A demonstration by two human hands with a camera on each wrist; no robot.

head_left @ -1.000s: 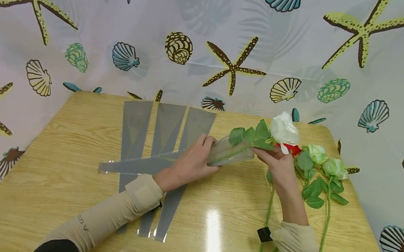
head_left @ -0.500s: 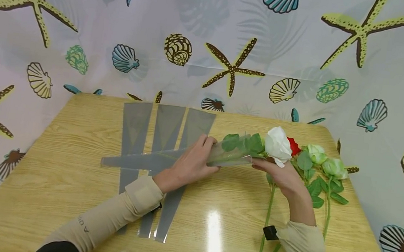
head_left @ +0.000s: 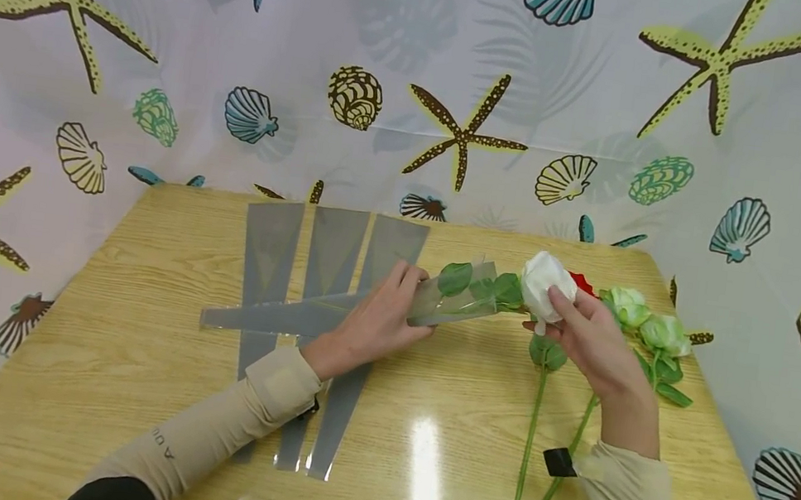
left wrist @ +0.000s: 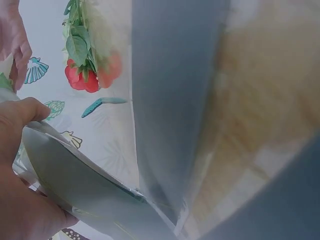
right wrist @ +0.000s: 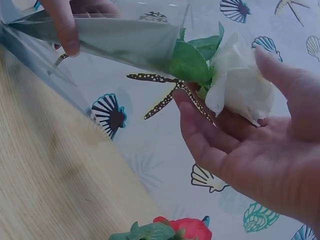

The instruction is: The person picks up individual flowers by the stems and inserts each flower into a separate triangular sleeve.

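Observation:
A white artificial rose (head_left: 543, 280) lies with its stem and some leaves inside a clear tapered flower sleeve (head_left: 449, 310); its bloom sticks out of the wide end. My left hand (head_left: 379, 318) grips the sleeve around its middle, thumb and fingers on opposite sides. At the bloom, my right hand (head_left: 605, 354) cups the white petals, the thumb on top and the fingers beneath, as the right wrist view also shows on the rose (right wrist: 240, 85). The lower stem is hidden by my left hand. In the left wrist view the sleeve (left wrist: 85, 180) runs out from my palm.
Several flat clear sleeves (head_left: 270, 255) lie side by side on the wooden table (head_left: 155, 353), partly under the held one. To the right lie pale green roses (head_left: 663, 334), a red rose (head_left: 582, 283) and loose green stems (head_left: 529, 441). A patterned cloth (head_left: 306, 38) hangs behind.
The white rose has moved down and left, further into the sleeve. My right hand has gone from beneath the bloom to holding it from the right. The left hand has barely moved.

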